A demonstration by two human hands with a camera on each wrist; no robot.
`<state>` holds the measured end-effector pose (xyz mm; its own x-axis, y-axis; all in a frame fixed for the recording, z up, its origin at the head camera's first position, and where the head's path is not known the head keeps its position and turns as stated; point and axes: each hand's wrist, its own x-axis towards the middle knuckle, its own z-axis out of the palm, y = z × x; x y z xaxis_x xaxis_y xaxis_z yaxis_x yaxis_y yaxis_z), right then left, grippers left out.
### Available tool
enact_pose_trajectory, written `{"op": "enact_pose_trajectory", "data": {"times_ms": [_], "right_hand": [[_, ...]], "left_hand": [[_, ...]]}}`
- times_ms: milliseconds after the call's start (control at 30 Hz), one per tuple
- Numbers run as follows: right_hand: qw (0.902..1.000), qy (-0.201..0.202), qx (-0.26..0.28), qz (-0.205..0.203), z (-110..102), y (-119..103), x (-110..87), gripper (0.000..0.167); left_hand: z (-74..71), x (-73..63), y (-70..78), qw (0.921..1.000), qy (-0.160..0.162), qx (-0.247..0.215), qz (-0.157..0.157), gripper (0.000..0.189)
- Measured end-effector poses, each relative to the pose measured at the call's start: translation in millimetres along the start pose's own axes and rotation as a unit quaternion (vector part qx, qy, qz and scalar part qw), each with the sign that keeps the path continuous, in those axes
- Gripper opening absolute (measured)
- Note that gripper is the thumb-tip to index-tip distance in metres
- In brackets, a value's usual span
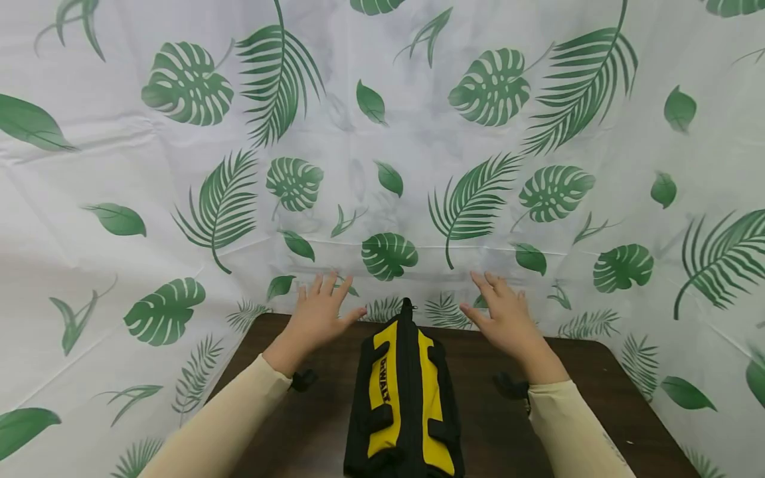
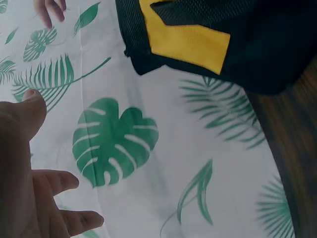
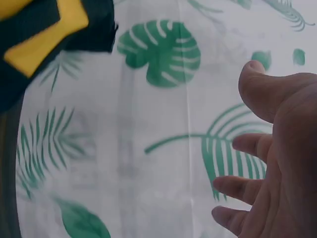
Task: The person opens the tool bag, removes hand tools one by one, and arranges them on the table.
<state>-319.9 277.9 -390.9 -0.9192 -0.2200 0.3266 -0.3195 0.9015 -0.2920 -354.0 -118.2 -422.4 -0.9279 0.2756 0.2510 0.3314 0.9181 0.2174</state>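
Note:
A black and yellow DeWalt tool bag [image 1: 409,398] stands lengthwise on the dark wooden table, its top zipper running away from me. My left hand [image 1: 321,317] hovers to the left of the bag's far end, fingers spread and holding nothing. On the other side my right hand [image 1: 502,318] is held up likewise, fingers apart, not touching the bag. In the left wrist view the bag [image 2: 190,47] shows at the top, apart from the left thumb and fingers. The right wrist view has part of the bag [image 3: 47,37] at upper left, away from the right hand [image 3: 282,144].
The brown table [image 1: 490,425] reaches under both forearms, with rounded far corners. Behind it hangs a white sheet [image 1: 418,133] printed with green leaves. Dark wrist straps [image 1: 305,380] show below each hand.

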Motion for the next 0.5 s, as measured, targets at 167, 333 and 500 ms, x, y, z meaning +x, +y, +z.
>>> {"op": "enact_pose_trajectory", "data": {"times_ms": [167, 333, 500], "right_hand": [[0.9984, -0.009, 0.055, -0.012, 24.4, -18.0, 8.3, 0.077], [0.9902, -0.065, 0.124, 0.005, 46.2, -30.5, 12.4, 0.077], [0.9805, -0.082, 0.178, 0.019, 57.3, -40.0, 27.8, 0.077]], "left_hand": [[7.2, 6.9, 10.9, 0.9996, -0.009, -0.02, 0.016, 0.088], [18.5, 17.8, 18.8, 0.9995, -0.014, -0.011, 0.028, 0.084], [25.5, 30.9, 28.7, 0.9992, -0.009, -0.004, 0.04, 0.082]]}}
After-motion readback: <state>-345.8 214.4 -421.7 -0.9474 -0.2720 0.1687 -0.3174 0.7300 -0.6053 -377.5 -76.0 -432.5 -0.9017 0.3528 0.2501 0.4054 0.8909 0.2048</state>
